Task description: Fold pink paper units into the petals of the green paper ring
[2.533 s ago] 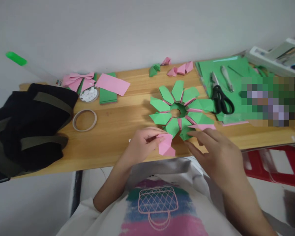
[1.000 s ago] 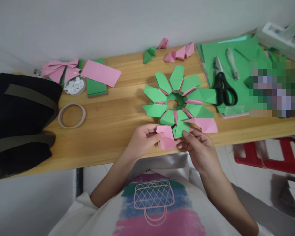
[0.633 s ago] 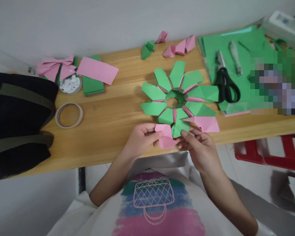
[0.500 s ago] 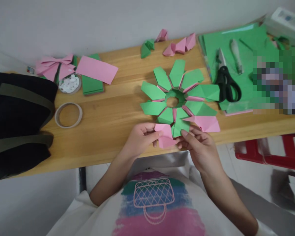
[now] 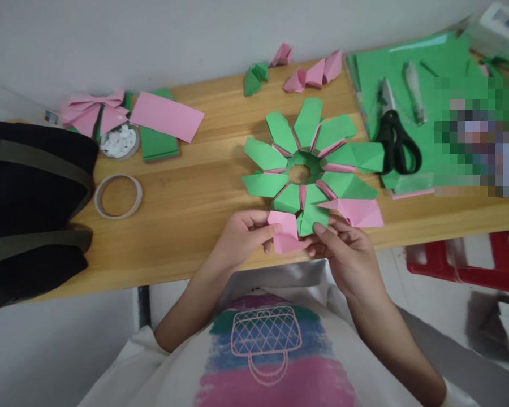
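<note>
in the head view, the green paper ring (image 5: 313,165) sits on the table (image 5: 186,226), petals radiating, without one long axis. the left hand (image 5: 244,240) pinches the pink folded piece (image 5: 285,229), slanting down-right at the ring's near side; the right hand (image 5: 350,251) pinches the near green petal (image 5: 314,218). earlier, that hand was more palm-down.
</note>
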`<state>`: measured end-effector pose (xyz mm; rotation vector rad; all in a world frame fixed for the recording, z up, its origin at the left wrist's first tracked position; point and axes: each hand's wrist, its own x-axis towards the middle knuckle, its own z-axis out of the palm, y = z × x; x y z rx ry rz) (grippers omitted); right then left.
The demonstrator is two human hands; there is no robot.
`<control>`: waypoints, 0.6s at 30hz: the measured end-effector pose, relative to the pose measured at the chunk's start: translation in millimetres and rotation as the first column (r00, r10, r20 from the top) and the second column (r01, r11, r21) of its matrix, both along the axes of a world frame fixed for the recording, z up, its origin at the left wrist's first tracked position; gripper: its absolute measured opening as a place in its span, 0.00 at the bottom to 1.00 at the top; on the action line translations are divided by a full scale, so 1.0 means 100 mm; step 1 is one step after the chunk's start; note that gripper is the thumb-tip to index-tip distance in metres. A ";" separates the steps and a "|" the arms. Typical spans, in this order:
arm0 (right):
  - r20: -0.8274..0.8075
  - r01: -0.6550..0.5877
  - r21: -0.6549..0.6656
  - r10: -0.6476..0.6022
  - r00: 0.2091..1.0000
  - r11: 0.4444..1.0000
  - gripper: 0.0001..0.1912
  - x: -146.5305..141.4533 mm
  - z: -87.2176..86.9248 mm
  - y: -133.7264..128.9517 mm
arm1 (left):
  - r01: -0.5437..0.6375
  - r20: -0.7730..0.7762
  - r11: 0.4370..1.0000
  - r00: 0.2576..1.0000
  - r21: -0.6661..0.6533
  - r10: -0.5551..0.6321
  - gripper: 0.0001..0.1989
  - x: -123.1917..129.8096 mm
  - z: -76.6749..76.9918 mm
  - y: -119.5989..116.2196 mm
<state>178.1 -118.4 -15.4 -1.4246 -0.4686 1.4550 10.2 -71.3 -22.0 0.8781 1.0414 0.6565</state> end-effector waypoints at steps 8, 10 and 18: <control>0.038 0.003 0.024 -0.004 0.999 1.000 0.15 -0.02 -0.03 -0.02 | 0.008 -0.001 0.999 1.000 -0.045 -0.008 0.12 -0.01 0.01 0.01; 0.053 -0.005 0.036 0.003 0.999 0.999 0.14 -0.02 -0.04 -0.03 | 0.005 0.020 0.998 1.000 -0.056 -0.004 0.12 -0.01 0.01 0.01; 0.115 -0.047 0.091 0.037 0.993 0.995 0.12 -0.02 -0.05 -0.03 | 0.014 0.094 0.996 0.996 -0.091 -0.005 0.14 0.02 0.06 0.03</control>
